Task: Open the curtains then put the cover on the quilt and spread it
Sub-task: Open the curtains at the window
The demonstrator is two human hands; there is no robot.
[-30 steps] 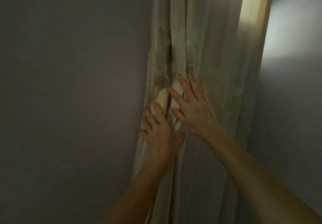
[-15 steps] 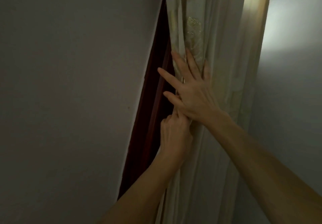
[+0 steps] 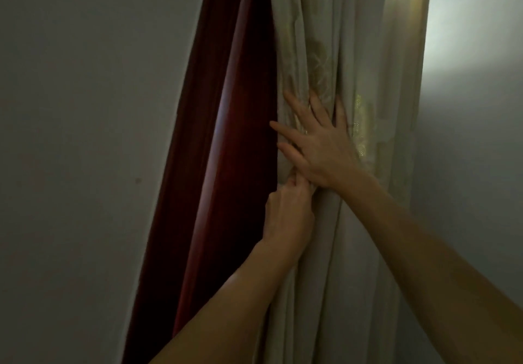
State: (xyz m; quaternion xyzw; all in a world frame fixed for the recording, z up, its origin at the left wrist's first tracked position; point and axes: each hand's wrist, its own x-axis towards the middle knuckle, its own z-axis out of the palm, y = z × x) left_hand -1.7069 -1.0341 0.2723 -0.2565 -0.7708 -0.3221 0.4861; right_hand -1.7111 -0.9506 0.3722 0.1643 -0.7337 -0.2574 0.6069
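Observation:
A cream curtain (image 3: 319,250) with a pale gold leaf pattern hangs bunched in folds down the middle of the head view. My left hand (image 3: 285,216) grips its left edge, fingers curled round the cloth. Just above it my right hand (image 3: 317,140) presses flat on the folds with straight, spread fingers. Left of the curtain's edge a dark red strip (image 3: 220,165) shows, a frame or second cloth; I cannot tell which. The room is dim. No quilt or cover is in view.
A plain grey wall (image 3: 85,165) fills the left side. Another wall (image 3: 475,165) on the right carries a patch of light near the top. A bright lit band (image 3: 407,38) runs down the curtain's right edge.
My left hand went from lying flat on the curtain to gripping its edge. The curtain has been drawn to the right, and the dark red strip has widened.

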